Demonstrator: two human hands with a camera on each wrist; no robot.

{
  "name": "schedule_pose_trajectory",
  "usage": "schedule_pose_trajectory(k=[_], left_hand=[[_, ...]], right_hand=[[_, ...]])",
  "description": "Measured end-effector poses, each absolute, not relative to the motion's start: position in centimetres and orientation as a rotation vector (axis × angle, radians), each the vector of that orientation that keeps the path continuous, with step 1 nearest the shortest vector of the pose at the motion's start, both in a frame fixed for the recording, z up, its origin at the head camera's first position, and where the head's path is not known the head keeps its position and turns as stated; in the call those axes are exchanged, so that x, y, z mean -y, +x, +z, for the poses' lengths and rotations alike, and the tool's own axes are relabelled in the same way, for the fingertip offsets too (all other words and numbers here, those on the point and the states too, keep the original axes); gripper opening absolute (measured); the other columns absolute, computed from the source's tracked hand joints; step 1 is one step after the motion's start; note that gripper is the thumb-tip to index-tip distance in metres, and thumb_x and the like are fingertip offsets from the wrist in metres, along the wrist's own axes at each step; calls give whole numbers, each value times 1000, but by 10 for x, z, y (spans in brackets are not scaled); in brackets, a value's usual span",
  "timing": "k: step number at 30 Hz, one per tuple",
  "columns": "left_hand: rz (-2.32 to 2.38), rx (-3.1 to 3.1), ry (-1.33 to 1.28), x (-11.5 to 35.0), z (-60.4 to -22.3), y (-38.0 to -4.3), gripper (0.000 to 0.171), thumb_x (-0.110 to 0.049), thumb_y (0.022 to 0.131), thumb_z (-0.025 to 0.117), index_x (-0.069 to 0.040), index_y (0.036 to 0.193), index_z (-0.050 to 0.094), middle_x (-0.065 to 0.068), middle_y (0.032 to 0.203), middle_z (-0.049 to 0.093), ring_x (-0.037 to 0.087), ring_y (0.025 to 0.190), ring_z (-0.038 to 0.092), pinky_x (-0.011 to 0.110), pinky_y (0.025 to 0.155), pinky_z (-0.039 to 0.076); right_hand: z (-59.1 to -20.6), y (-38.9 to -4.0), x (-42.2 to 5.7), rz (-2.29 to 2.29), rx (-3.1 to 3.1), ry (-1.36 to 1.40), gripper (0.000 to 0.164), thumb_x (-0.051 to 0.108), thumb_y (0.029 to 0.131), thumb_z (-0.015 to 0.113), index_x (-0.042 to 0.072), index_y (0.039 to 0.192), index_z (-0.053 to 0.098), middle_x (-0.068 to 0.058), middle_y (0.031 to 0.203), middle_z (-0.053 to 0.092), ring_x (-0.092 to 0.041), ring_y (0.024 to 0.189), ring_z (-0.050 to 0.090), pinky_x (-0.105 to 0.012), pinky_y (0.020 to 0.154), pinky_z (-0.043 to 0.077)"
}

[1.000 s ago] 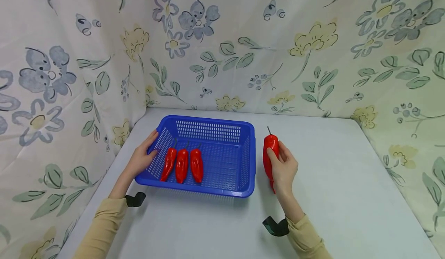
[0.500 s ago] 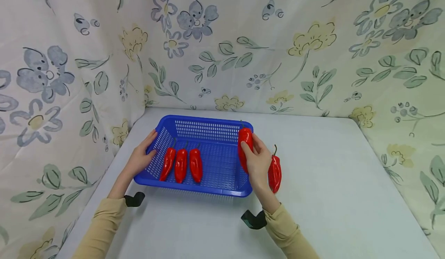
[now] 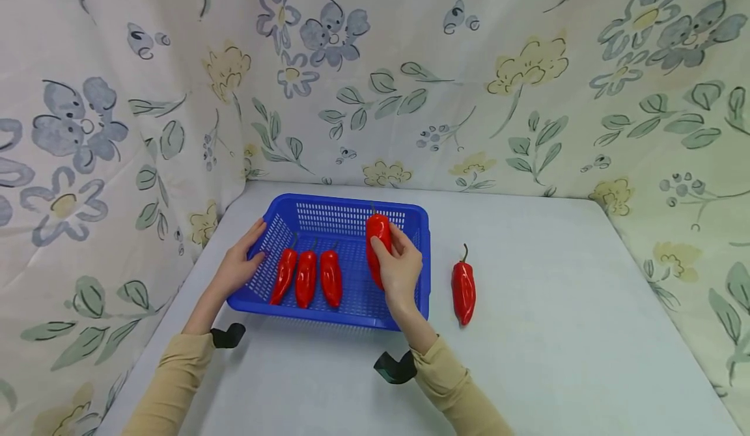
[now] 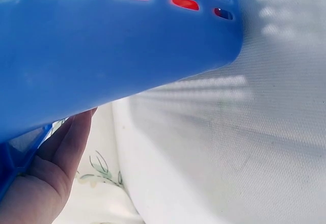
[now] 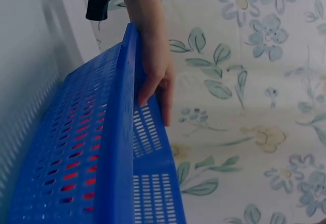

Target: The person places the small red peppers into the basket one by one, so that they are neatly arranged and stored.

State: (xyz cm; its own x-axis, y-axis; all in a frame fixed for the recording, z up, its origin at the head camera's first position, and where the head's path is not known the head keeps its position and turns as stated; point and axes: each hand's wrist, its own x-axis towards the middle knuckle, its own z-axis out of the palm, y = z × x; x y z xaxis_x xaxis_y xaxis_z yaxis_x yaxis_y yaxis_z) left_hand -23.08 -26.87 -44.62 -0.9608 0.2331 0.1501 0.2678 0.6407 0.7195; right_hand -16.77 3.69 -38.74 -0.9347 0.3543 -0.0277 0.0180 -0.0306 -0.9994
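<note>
My left hand point(image 3: 237, 268) grips the left wall of a blue plastic basket point(image 3: 357, 321), thumb over the inside of the rim and fingers outside. The right wrist view shows this left hand point(image 5: 157, 66) on the rim too. Three red peppers point(image 3: 306, 280) lie side by side in the basket's left half, stems toward the back. Over the right half, my right hand point(image 3: 403, 268) holds another red pepper point(image 3: 379, 228) between thumb and fingers, stem up. To the right of the basket, one red pepper point(image 3: 464, 293) lies on the table.
The white table point(image 3: 562, 306) runs to a floral curtain point(image 3: 387, 84) behind and at both sides. A black strap-like piece point(image 3: 395, 367) sticks out at the right wrist, and a similar black piece point(image 3: 228, 336) at the left.
My right hand has carried the pepper left, from the table beside the basket to over its right half, uncovering another pepper on the table. The left hand stays at the rim.
</note>
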Motion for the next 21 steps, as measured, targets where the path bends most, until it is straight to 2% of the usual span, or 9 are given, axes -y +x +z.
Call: schedule_pose_trajectory(k=[12,21], left_hand=[[-1238,2814,-427,268,-444,-230,63,7,89,48,0,148,27,16,158,17,43,143,18,63,112,19],[-1221,2819,-414,266,-443,-229,62,6,89,48,0,148,28,16,158,18,43,143,18,62,111,20]], right_hand=[[-406,-180,-9,2053,2097,-489,49,17,87,67,7,134,54,-14,131,60,-33,118,59,-45,93,51],[-424,-197,6,1964,2195,-627,44,11,82,70,0,124,61,-19,120,66,-31,111,63,-43,96,51]])
